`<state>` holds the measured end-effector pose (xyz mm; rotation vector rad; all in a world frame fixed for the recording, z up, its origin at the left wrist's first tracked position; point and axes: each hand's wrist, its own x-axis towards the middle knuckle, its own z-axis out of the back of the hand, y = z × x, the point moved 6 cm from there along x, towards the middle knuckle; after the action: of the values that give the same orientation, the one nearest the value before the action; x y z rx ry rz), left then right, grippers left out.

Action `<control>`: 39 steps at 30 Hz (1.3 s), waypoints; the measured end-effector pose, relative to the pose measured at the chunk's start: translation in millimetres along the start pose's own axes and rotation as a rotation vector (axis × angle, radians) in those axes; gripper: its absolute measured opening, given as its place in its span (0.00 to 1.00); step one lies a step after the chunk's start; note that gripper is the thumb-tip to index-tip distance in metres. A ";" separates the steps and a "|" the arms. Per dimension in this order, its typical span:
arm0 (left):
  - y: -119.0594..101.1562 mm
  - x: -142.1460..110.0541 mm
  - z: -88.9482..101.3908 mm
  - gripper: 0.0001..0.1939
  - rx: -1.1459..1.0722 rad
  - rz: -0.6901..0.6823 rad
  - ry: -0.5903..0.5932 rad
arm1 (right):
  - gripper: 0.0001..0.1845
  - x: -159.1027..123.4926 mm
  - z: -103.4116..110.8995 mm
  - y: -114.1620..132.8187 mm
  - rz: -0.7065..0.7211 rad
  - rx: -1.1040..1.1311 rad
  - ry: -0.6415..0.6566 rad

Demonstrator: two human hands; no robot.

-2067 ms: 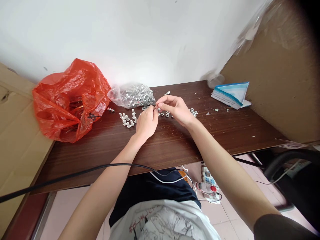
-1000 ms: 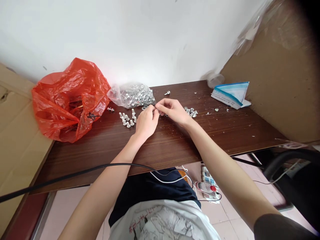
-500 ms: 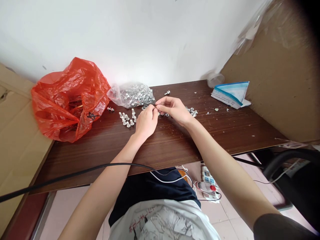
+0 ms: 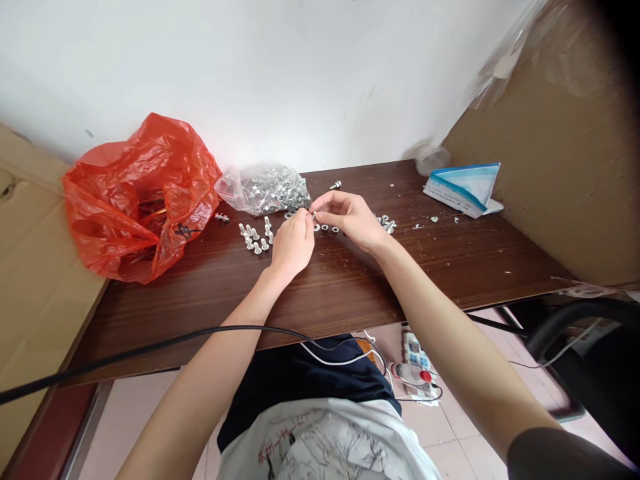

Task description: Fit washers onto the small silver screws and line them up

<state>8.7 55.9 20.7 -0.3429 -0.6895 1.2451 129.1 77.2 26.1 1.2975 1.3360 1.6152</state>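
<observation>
My left hand [image 4: 293, 241] and my right hand [image 4: 347, 217] meet fingertip to fingertip above the dark wooden table [image 4: 350, 287]. Both pinch a small metal bolt with a nut [image 4: 313, 214] between them; which part each hand holds is too small to tell. Just left of my left hand, several short bolts [image 4: 255, 238] stand on the table. A few loose nuts [image 4: 327, 229] lie under my right hand, and more nuts [image 4: 386, 223] lie to its right. A clear bag of metal fasteners [image 4: 267, 189] sits behind the hands.
A crumpled red plastic bag [image 4: 137, 197] fills the table's left rear. A lone bolt [image 4: 335, 185] lies near the back edge. A blue-and-white booklet [image 4: 463, 187] rests at the right against a cardboard sheet [image 4: 555, 153]. A black cable [image 4: 150, 347] runs along the front edge.
Both hands stay together at the same spot, with only small shifts of the fingers around the bolt. Nothing else on the table has moved.
</observation>
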 end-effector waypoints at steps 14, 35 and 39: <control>-1.3 -0.8 0.9 0.13 -0.002 0.007 0.001 | 0.06 -0.1 -0.4 2.4 0.036 -0.013 -0.003; 1.2 0.5 -1.8 0.10 -0.042 -0.011 0.002 | 0.07 6.3 26.0 -23.4 -0.235 0.357 -0.213; 1.5 0.6 -2.1 0.10 -0.051 -0.010 0.008 | 0.04 8.4 29.5 -26.3 -0.267 0.443 -0.185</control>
<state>9.1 57.2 18.4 -0.3854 -0.7161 1.2173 152.3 100.6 2.7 1.4053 1.7253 1.0259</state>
